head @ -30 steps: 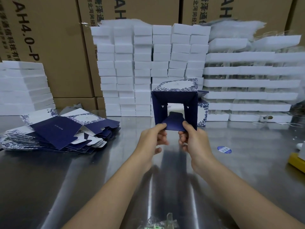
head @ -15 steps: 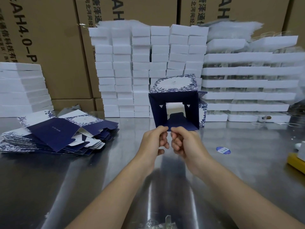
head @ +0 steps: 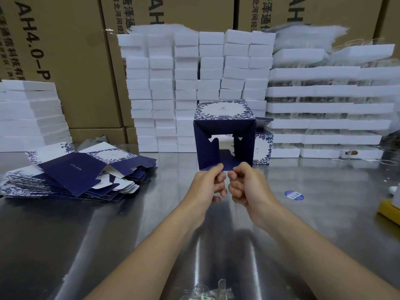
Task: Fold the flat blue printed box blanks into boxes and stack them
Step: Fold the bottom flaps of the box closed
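A: What's changed?
B: The box's (head: 224,135) bottom flap (head: 225,167), tilted up a second ago, now lies level; the base looks nearly closed.
A: And the hands?
B: Left hand (head: 208,185) and right hand (head: 246,185), drawn close together with fingers curled, each pinch that flap, holding the box upright over the bench (head: 108,224).

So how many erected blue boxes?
2: one box in the left hand and right hand; a second box on the table behind it, rightward. Others may be hidden.
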